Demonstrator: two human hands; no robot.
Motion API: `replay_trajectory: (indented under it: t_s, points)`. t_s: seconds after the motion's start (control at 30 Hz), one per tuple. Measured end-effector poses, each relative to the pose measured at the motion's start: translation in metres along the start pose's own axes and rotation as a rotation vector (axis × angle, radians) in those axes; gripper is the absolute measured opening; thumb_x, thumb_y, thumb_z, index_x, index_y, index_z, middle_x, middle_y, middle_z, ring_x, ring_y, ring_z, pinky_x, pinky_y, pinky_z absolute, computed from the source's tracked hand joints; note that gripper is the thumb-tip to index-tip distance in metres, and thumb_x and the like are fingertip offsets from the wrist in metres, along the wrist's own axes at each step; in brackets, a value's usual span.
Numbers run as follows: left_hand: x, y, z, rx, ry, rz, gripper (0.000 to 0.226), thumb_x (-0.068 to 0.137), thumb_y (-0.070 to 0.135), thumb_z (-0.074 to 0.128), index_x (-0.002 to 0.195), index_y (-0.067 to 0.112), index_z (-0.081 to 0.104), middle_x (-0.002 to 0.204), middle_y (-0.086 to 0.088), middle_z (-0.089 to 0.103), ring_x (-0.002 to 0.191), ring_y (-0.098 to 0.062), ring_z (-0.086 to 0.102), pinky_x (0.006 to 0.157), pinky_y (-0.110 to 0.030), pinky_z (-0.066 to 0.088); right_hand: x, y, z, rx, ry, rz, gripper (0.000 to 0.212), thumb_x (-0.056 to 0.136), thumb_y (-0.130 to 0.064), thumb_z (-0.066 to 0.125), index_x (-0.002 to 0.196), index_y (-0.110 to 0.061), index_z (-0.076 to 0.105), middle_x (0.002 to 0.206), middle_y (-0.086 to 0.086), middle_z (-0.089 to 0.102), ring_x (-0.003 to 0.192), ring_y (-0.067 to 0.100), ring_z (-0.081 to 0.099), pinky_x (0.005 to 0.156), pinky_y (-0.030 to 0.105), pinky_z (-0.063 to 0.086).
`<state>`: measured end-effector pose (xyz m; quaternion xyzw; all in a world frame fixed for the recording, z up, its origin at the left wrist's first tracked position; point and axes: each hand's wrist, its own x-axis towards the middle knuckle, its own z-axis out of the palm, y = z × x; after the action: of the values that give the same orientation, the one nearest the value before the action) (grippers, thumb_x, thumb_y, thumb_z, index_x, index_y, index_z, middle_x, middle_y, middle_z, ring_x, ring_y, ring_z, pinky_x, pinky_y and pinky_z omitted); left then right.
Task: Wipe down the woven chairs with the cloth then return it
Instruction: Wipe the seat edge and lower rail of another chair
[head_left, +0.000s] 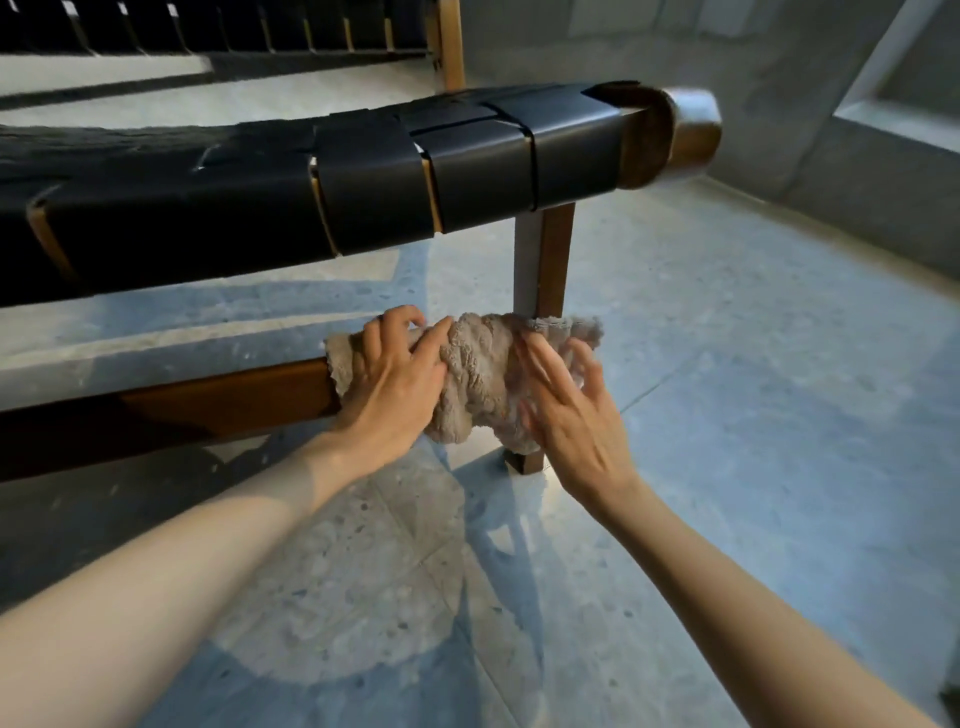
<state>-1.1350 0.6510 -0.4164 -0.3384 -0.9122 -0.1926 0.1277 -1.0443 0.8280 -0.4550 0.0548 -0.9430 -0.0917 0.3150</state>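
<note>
**Cloth could slide off the rail beside the leg**

The main risk I see is the cloth (478, 374) dropping to the floor (727, 415). It is bunched, not folded. It is draped over the right end of the lower rail (223, 395) of the woven chair (363, 187), where that rail meets the front leg (545, 249). A fat lobe hangs below the rail's underside.

Only my left grip (395, 379) has real hold. Its fingers are bent over the top of the rail with the cloth pinned beneath. My right grip (566, 410) is spread wide, fingers straight and blurred, just touching the cloth's right side and clasping nothing. If the left lifts before the right closes, I judge the hanging weight would drag the cloth off.

A second risk is that the wad rides past the rail-to-leg corner and leaves it unwiped, or its loops snag on the leg's edge.

The cloth is pale beige terry, thick and wrinkled, with a ragged edge showing left of the left grip. It looks dry, though I cannot be sure.
</note>
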Motion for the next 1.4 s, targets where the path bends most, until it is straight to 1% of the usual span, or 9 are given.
replay_trajectory:
  t_s: [0.17, 0.4, 0.63, 0.77, 0.9, 1.0, 1.13, 1.3, 1.4]
  points:
    - [0.002, 0.016, -0.001, 0.032, 0.191, -0.098, 0.027, 0.087, 0.014, 0.064, 0.113, 0.017, 0.066, 0.097, -0.012, 0.051, 0.094, -0.033, 0.045, 0.079, -0.038, 0.025, 0.013, -0.012, -0.005, 0.601, 0.183, 0.561, 0.052, 0.082, 0.002, 0.06, 0.126, -0.017, 0.04, 0.126, 0.003, 0.033, 0.105, 0.012, 0.037, 0.089, 0.017, 0.037]
    - [0.025, 0.058, -0.006, -0.32, 0.258, -0.217, 0.022, 0.094, 0.015, 0.05, 0.11, 0.02, 0.064, 0.103, 0.003, 0.063, 0.099, -0.019, 0.058, 0.081, -0.036, 0.046, 0.021, 0.011, -0.03, 0.616, 0.144, 0.795, 0.018, 0.086, -0.008, 0.063, 0.103, -0.014, 0.059, 0.102, 0.002, 0.056, 0.096, 0.021, 0.052, 0.079, 0.029, 0.04]
    - [0.065, 0.092, -0.006, -0.819, 0.267, -0.488, 0.042, 0.094, 0.013, 0.053, 0.133, 0.021, 0.042, 0.13, -0.006, 0.052, 0.122, -0.02, 0.048, 0.095, -0.026, 0.04, 0.073, 0.037, -0.059, 0.572, 0.354, 0.909, 0.015, 0.09, -0.016, 0.063, 0.101, -0.026, 0.063, 0.099, -0.005, 0.047, 0.088, 0.007, 0.048, 0.072, 0.016, 0.043]
    - [0.066, 0.096, 0.001, -0.865, 0.118, -0.545, 0.049, 0.096, 0.017, 0.046, 0.141, 0.023, 0.027, 0.138, -0.007, 0.047, 0.128, -0.027, 0.044, 0.107, -0.047, 0.037, 0.082, 0.03, -0.047, 0.88, 0.18, 1.072, 0.023, 0.1, -0.023, 0.048, 0.119, -0.024, 0.059, 0.107, -0.006, 0.055, 0.094, 0.009, 0.055, 0.088, 0.034, 0.053]
    - [0.066, 0.086, 0.007, -0.852, -0.102, -0.483, 0.05, 0.101, 0.024, 0.037, 0.148, 0.032, 0.023, 0.15, -0.003, 0.035, 0.138, -0.025, 0.032, 0.113, -0.046, 0.026, 0.077, 0.014, -0.036, 1.228, -0.083, 1.048, 0.039, 0.104, -0.041, 0.02, 0.13, -0.029, 0.046, 0.119, -0.007, 0.05, 0.111, 0.012, 0.05, 0.101, 0.036, 0.042]
    - [0.067, 0.085, 0.001, -1.017, -0.155, -0.458, 0.043, 0.102, 0.028, 0.038, 0.144, 0.032, 0.032, 0.144, 0.0, 0.043, 0.133, -0.019, 0.038, 0.105, -0.035, 0.032, 0.082, 0.017, -0.04, 1.348, -0.1, 0.939, 0.032, 0.102, -0.05, 0.02, 0.123, -0.034, 0.038, 0.115, -0.009, 0.052, 0.101, 0.002, 0.052, 0.083, 0.022, 0.044]
    - [0.074, 0.088, -0.007, -1.087, -0.066, -0.38, 0.041, 0.102, 0.031, 0.04, 0.143, 0.031, 0.034, 0.113, 0.02, 0.051, 0.097, 0.028, 0.043, 0.082, -0.006, 0.032, 0.103, 0.028, -0.056, 1.364, -0.026, 0.783, 0.021, 0.102, -0.044, 0.033, 0.123, -0.044, 0.03, 0.106, -0.027, 0.047, 0.095, -0.012, 0.05, 0.075, 0.013, 0.041]
    - [0.082, 0.086, -0.007, -1.004, -0.046, -0.273, 0.05, 0.101, 0.019, 0.043, 0.146, 0.032, 0.028, 0.147, -0.001, 0.04, 0.132, -0.016, 0.04, 0.103, -0.027, 0.034, 0.105, 0.034, -0.059, 1.329, 0.045, 0.741, 0.025, 0.105, -0.027, 0.032, 0.126, -0.039, 0.035, 0.107, -0.024, 0.051, 0.101, -0.006, 0.052, 0.086, 0.021, 0.045]
    - [0.078, 0.085, 0.004, -0.882, 0.048, -0.249, 0.048, 0.099, 0.019, 0.045, 0.145, 0.029, 0.032, 0.145, -0.002, 0.042, 0.132, -0.016, 0.04, 0.098, -0.017, 0.03, 0.099, 0.03, -0.054, 1.256, 0.078, 0.742, 0.034, 0.104, -0.02, 0.033, 0.134, -0.037, 0.035, 0.112, -0.024, 0.053, 0.107, -0.001, 0.053, 0.096, 0.028, 0.046]
